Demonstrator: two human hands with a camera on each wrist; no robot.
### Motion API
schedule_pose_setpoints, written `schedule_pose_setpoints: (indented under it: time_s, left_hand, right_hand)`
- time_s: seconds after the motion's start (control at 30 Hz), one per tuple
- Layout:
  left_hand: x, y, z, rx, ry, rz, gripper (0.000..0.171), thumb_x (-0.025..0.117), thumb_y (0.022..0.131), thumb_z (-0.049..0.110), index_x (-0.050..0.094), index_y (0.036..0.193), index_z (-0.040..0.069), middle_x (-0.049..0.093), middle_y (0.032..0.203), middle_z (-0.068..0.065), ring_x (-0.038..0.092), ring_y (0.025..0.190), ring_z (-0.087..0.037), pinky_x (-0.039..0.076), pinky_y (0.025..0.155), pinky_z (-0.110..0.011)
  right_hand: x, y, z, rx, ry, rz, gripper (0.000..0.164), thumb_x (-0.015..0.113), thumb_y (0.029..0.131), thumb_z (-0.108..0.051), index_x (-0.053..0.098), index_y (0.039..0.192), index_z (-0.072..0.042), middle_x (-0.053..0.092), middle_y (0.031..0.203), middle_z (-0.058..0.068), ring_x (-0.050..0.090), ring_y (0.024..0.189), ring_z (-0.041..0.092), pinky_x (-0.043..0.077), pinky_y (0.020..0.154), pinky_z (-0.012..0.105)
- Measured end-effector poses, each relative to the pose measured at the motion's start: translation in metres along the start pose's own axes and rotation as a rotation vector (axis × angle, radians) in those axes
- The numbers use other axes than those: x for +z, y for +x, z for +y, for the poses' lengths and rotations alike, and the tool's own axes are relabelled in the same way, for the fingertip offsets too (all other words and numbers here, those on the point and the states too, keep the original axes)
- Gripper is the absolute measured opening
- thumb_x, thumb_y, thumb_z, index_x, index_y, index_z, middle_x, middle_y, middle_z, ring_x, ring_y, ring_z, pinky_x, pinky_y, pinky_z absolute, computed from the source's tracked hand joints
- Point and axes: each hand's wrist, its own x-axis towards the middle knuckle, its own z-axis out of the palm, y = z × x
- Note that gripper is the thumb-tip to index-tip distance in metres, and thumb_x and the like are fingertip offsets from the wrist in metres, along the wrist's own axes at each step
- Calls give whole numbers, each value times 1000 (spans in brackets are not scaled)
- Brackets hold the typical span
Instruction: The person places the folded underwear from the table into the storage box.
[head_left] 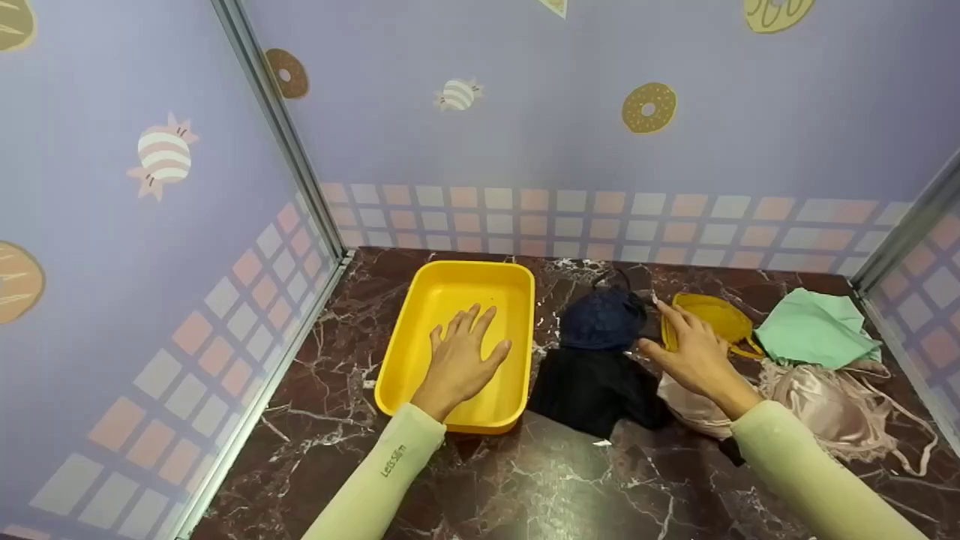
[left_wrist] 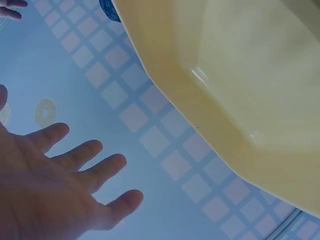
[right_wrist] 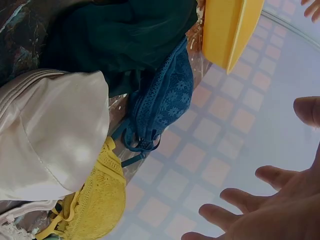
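My left hand (head_left: 459, 366) hovers over a yellow plastic tub (head_left: 396, 345), fingers spread and holding nothing. Its palm (left_wrist: 45, 185) and straight fingers show beside the tub in the left wrist view. The right hand (head_left: 699, 358), also spread and bare, is above the clothes at the right. Around it lie a navy lace bra (head_left: 600, 319), a black cloth garment (head_left: 592, 394), a yellow lace bra (head_left: 716, 319) and a pale satin piece (head_left: 690, 409), partly hidden by that hand. In the right wrist view, a gap separates the right hand (right_wrist: 275, 210) from the clothes.
A mint green garment (head_left: 817, 330) and a pink satin bra with lace trim (head_left: 832, 412) lie at the far right. The dark marbled tabletop (head_left: 555, 480) is bounded by patterned lilac panels (head_left: 525, 142) at the back and sides, with metal corner posts (head_left: 281, 124).
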Motion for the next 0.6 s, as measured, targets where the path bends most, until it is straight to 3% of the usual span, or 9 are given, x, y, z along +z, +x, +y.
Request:
schedule_pose_setpoints:
  time_s: [0.17,0.3,0.47,0.6]
  left_hand:
    - [-3,-1,-11,25,-74,80,60,40,97,51,39,145,16,39,145,-11,37,130,-28,23,101,-53]
    - [-7,-3,-21,58,-149,150,52,45,97,42,45,140,11,47,138,-11,43,125,-27,31,100,-48]
    - [-13,-9,-35,74,-225,165,48,49,98,35,47,138,9,50,134,-11,46,123,-27,36,101,-44]
    - [-16,-16,-49,53,-238,181,47,50,98,33,47,138,9,51,133,-10,46,122,-25,37,100,-43]
  right_hand:
    - [4,0,5,-5,33,9,80,54,89,-55,25,150,-12,27,143,30,24,128,52,13,91,76]
    - [9,1,8,-45,100,77,73,60,90,-44,34,146,-5,32,137,31,27,125,50,22,95,68]
    - [13,2,12,-84,168,175,61,66,88,-28,43,138,0,39,130,32,33,120,49,28,96,62]
    - [14,3,15,-93,185,204,58,67,88,-25,46,135,1,42,127,31,36,119,48,29,96,61]
